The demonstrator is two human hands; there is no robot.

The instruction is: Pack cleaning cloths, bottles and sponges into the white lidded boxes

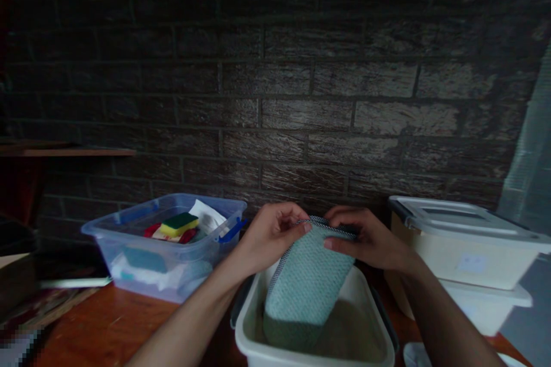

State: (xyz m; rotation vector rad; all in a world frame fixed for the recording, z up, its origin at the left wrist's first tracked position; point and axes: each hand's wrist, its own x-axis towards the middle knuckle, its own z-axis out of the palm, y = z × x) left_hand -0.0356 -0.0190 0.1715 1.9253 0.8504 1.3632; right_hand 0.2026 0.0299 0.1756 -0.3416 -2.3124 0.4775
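A light green textured cloth point(312, 278) with a dark checked edge hangs folded between my two hands. My left hand point(275, 235) pinches its upper left edge, thumb in front. At the upper right edge, my right hand point(359, 235) grips the same cloth between thumb and fingers. The cloth's lower part reaches down into a white plastic bin point(314, 354) with dark side handles, tilted toward its left side. Whether the cloth touches the bin's floor I cannot tell.
On the wooden table point(112, 327), a clear bin with blue latches point(103, 235) at left holds a yellow-green sponge point(181, 223) and cloths. Stacked lidded boxes point(469, 255) stand at right. A dark brick wall point(284, 114) rises behind; a shelf point(64, 150) juts out left.
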